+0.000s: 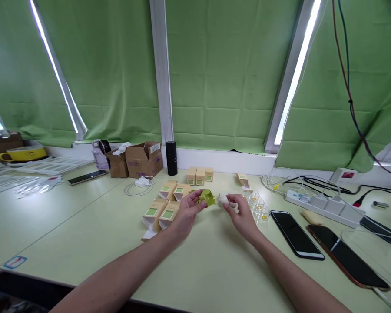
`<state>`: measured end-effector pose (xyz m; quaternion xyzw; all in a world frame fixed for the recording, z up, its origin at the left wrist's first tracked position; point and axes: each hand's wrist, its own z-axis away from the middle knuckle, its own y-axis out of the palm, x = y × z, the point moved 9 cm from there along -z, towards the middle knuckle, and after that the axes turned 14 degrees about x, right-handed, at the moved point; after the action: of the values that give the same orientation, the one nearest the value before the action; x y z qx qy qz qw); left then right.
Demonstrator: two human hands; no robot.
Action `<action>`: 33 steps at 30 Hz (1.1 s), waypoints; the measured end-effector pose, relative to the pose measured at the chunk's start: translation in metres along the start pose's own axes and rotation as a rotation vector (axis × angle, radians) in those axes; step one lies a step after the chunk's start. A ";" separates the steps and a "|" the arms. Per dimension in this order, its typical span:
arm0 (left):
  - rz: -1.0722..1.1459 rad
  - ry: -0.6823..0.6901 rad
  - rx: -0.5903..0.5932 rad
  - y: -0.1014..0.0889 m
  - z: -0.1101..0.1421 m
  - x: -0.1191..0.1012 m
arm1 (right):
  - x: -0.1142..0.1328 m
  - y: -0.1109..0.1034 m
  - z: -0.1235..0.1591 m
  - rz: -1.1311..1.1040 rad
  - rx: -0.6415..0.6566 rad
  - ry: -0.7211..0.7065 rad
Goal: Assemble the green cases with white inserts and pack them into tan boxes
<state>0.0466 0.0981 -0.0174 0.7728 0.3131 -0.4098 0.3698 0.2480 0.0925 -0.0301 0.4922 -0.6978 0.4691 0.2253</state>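
Observation:
My left hand [186,214] is closed on a crumpled-looking yellow-green piece [207,198], too small to name. Just to its right, my right hand [243,217] pinches a small white rounded thing [223,200] whose kind I cannot make out. The two pieces are close together above the table, with a narrow gap between them. Left of my left hand lie several open brown cardboard boxes [153,212] with green labels, some partly behind it. Several small clear cups [258,206] with yellowish bottoms stand beside my right hand, which partly hides them.
Closed small boxes [200,176] and a black cylinder [171,158] stand at the back. An open carton [144,160] is at back left, near a white charger [142,182]. Phones [296,234] and a cabled power strip [324,208] lie right. The table [195,278] ends close to me.

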 end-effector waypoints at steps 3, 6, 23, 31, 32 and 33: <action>-0.008 0.005 0.009 -0.001 0.000 0.000 | -0.012 0.014 0.002 -0.505 0.082 0.128; 0.003 0.013 0.017 -0.001 0.000 0.001 | -0.010 0.021 0.006 -0.768 0.081 0.170; 0.020 -0.015 0.025 0.003 0.001 0.000 | 0.028 0.015 0.013 -0.981 0.139 0.072; -0.001 -0.023 0.040 0.004 0.000 0.000 | 0.042 0.013 0.014 -0.899 0.153 0.037; -0.006 -0.023 0.041 0.004 0.000 0.000 | 0.042 0.013 0.014 -0.878 0.147 0.042; -0.010 -0.022 0.043 0.004 0.000 0.000 | 0.041 0.013 0.014 -0.859 0.143 0.046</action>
<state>0.0499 0.0958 -0.0161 0.7745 0.3040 -0.4266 0.3546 0.2217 0.0617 -0.0103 0.7415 -0.3902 0.3908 0.3810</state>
